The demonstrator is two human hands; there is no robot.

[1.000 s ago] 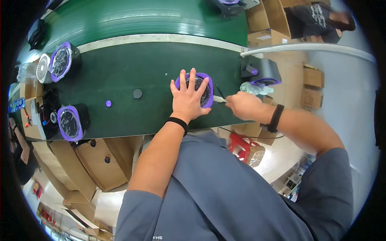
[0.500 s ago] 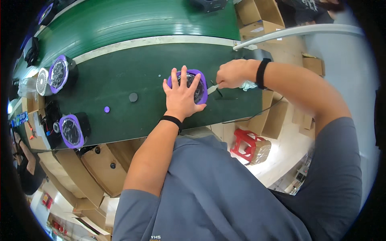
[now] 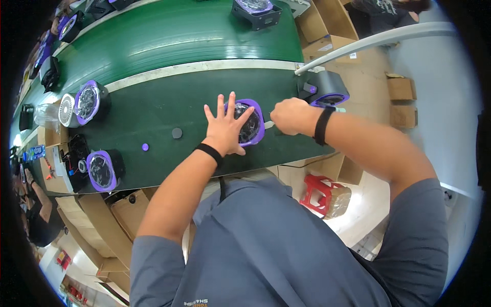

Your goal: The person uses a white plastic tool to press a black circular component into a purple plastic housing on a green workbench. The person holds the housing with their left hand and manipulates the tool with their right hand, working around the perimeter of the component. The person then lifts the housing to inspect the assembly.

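A squarish device with a purple rim and a dark, film-covered round face lies on the green table before me. My left hand rests on its left part, fingers spread. My right hand is closed in a fist just right of the device. From that fist a flat, pale tip of a thin tool points at the purple rim; the rest is hidden in my grip, and I cannot tell whether the tip touches the rim. To the left lie a dark grey disc and a small purple cap.
More purple-rimmed units stand on the left, one at the near edge and one farther back. Another dark unit lies at the table's right end. A green conveyor belt runs behind. A red stool and cardboard boxes stand on the floor.
The view has shifted, so the table sits lower and the unit at the right end shows more fully. My left hand has moved toward the device's left side. The right fist stays beside the rim.
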